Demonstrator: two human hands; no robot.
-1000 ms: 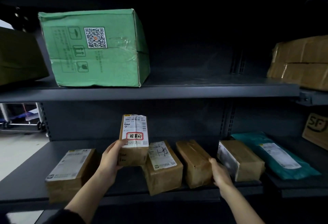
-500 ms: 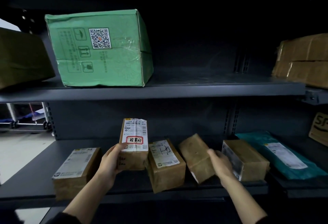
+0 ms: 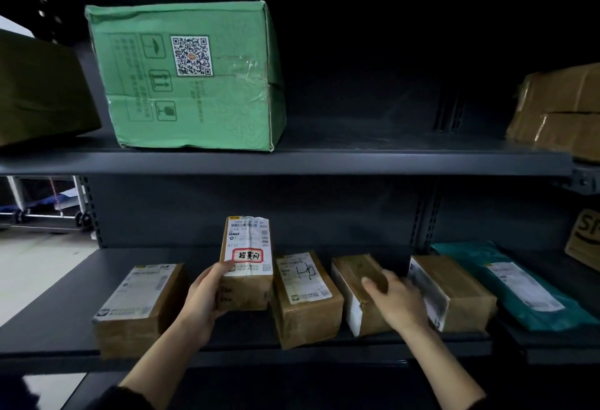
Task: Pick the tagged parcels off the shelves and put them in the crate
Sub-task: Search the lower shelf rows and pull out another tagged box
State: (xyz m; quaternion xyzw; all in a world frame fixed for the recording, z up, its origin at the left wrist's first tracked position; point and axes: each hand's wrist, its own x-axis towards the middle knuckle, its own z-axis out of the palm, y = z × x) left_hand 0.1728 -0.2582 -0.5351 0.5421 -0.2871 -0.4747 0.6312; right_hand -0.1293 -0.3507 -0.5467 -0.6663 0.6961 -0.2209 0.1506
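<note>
Left hand (image 3: 203, 304) grip is kept closed on upright brown cardboard parcel with red-bordered tag (image 3: 245, 267), at grey metal shelf (image 3: 65, 296). Plain brown taped parcel (image 3: 357, 275) has been rolled over by right hand (image 3: 397, 304), grip wrapped round it: white label exposed, tag check pending.

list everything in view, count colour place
green carton: 1, green, upper shelf, left
olive box: 1, olive, upper shelf, far left
taped boxes: 2 stacked, brown, upper shelf, far right
tagged parcel: 1, brown, red-bordered tag, upright, lower shelf
plain parcel: 1, brown, lower shelf, under right hand
other small parcels: 3, brown, lower shelf row
mailer bag: 1, teal, lower shelf, right
printed box: 1, brown, far right edge
trolley: 1, metal, floor, far left
left hand: 1, grips tagged parcel
right hand: 1, grips plain parcel
</note>
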